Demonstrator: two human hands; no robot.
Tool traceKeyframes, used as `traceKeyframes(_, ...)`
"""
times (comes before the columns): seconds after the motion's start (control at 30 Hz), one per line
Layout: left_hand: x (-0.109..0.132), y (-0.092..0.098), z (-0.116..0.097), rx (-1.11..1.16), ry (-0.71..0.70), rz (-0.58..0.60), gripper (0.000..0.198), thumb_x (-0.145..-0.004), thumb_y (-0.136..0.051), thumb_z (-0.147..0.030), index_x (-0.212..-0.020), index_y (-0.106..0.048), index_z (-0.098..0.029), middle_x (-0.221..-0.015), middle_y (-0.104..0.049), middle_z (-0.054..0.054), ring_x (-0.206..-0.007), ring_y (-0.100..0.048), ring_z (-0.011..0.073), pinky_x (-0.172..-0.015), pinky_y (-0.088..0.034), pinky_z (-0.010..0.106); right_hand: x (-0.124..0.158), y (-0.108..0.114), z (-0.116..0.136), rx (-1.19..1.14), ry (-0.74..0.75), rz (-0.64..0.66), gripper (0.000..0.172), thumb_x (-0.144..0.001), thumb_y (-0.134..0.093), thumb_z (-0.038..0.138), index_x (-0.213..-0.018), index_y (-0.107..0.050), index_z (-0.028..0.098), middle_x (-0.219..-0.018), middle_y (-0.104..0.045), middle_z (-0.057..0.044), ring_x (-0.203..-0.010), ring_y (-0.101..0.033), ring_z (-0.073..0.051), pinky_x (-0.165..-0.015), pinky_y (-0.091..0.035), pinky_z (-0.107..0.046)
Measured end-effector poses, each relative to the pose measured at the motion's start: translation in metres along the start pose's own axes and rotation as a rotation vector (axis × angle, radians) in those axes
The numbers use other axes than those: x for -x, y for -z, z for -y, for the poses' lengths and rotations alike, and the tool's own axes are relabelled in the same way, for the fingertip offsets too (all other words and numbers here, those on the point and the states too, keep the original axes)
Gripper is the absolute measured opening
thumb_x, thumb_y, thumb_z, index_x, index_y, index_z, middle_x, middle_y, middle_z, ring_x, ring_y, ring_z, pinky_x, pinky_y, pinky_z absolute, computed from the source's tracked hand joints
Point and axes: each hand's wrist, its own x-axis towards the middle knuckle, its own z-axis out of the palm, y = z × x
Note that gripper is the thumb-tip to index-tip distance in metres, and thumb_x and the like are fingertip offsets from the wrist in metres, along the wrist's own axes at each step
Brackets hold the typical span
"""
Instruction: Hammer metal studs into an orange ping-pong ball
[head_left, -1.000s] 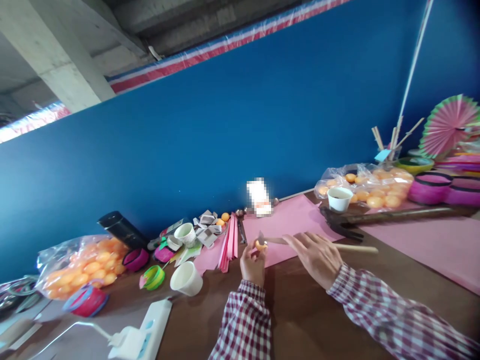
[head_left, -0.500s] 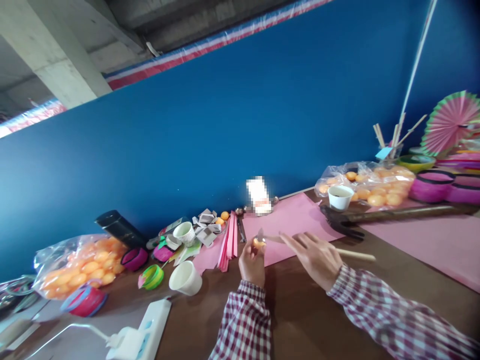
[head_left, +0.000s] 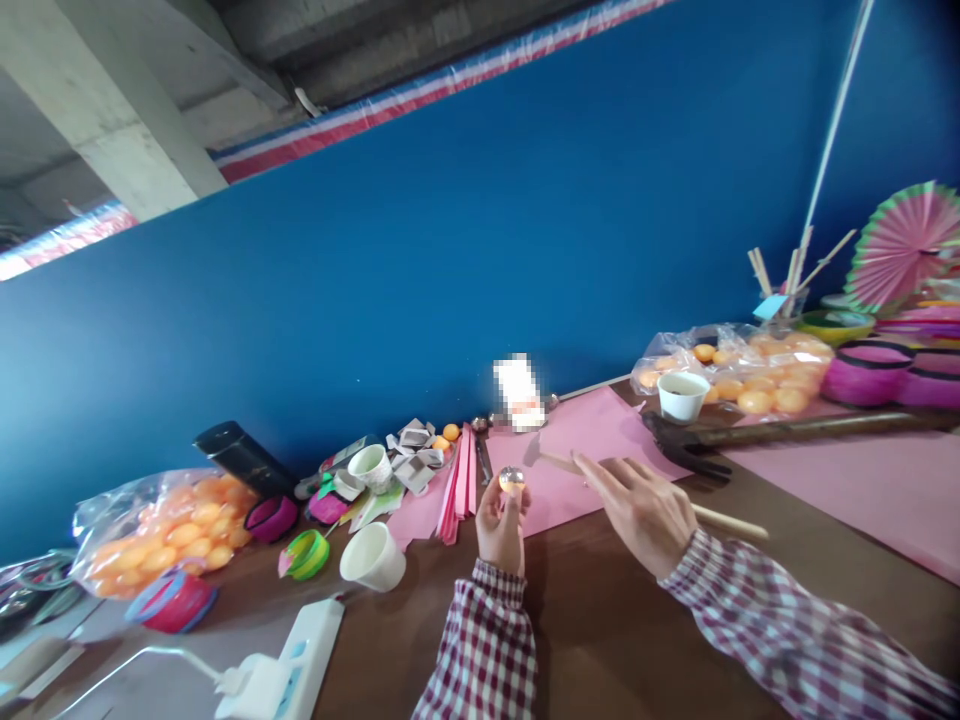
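My left hand [head_left: 504, 530] pinches a small ball [head_left: 512, 479] between its fingertips; its upper part looks silvery and shiny, its lower part orange. To the right, my right hand [head_left: 649, 510] is closed around a wooden-handled paintbrush [head_left: 727, 521]. The handle sticks out behind the hand, and the grey, flat brush tip points left, a little up and right of the ball, apart from it. Pink paper [head_left: 600, 420] lies under and behind both hands. Strips of folded pink paper [head_left: 459, 490] lie just left of my left hand.
A hammer [head_left: 795, 428] lies on the right, near a white cup [head_left: 682, 397] and a bag of orange balls [head_left: 772, 380]. Leftward stand another white cup [head_left: 373, 558], a power strip [head_left: 311, 650] and a second ball bag [head_left: 165, 530]. A blue partition [head_left: 450, 250] rises behind.
The brush tip has moved off the ball, up and to the right, as my right hand shifts slightly right. The ball in my left hand has turned, showing more silver.
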Motion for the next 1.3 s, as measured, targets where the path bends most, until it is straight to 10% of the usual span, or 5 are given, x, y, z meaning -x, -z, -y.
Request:
traceKeyframes(0.47,0.001,0.002,0.007,-0.152,-0.019,0.081,0.042,-0.063,-0.065,-0.028,-0.102,-0.054,-0.015,-0.080,-0.060,0.005,-0.065,-0.056,0.0112,-0.065,-0.045,0.028,0.000,0.000,0.000,-0.007,0.064,0.010,0.048,-0.081,-0.040,0.013,-0.128,-0.033,0.025,-0.080,-0.060,-0.002,-0.071,-0.050,-0.012,-0.055,-0.036,-0.020)
traceKeyframes(1.3,0.007,-0.005,-0.003,0.351,0.204,0.085,0.033,-0.065,-0.065,-0.023,-0.098,-0.059,-0.019,-0.087,-0.063,0.005,-0.070,-0.059,0.0103,-0.069,-0.044,0.026,0.001,-0.005,-0.001,-0.004,-0.006,-0.029,0.044,-0.081,-0.042,0.016,-0.124,-0.039,0.025,-0.077,-0.060,-0.002,-0.070,-0.051,-0.012,-0.053,-0.035,-0.020)
